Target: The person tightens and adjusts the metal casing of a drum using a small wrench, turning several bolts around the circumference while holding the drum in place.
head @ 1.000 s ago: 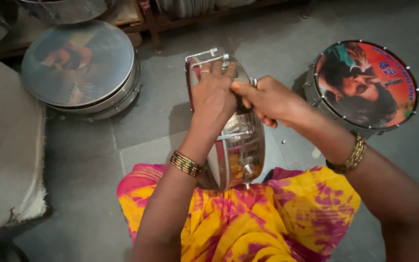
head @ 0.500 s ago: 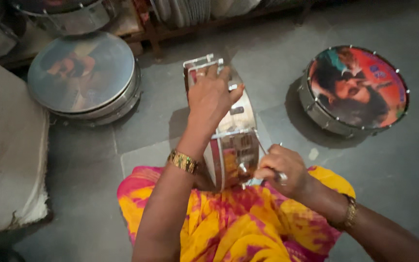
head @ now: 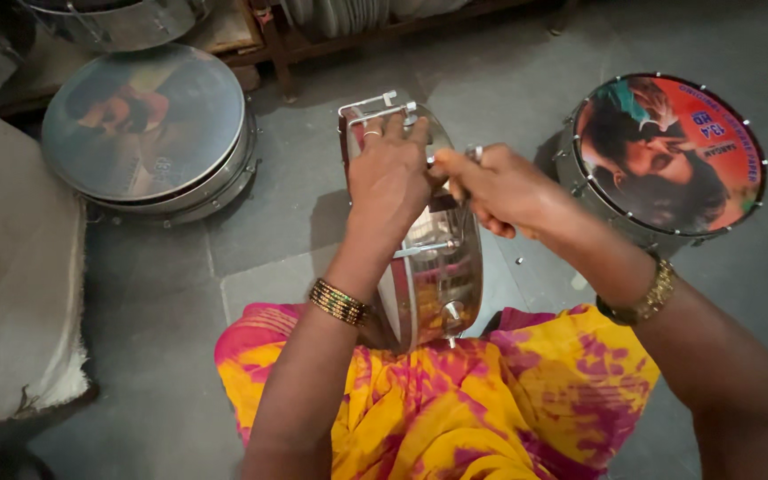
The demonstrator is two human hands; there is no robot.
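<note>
At the left edge of the frame lies a grey padded mat (head: pixel 11 284), and in the upper left a finished drum (head: pixel 148 124) with a dull printed skin rests flat on the grey floor (head: pixel 508 71). Centre frame, the small metal drum (head: pixel 433 276) stands on its edge against the lap of the yellow and pink dress (head: pixel 455 409). Its shiny shell is ringed with silver tension rods and bracket hooks, and a reddish rim shows along its left side. The left hand (head: pixel 390 173), bangle at the wrist, has its grip closed over the drum's top edge. Just to the right, the right hand (head: pixel 501 189) has its fingers closed in a fist on a small metal tool (head: pixel 473 153) at the upper rim; half a second ago that hand was low, near the drum's bottom by the lap. In the upper right lies another drum (head: pixel 668 156) with a bright red and teal picture on its skin.
</note>
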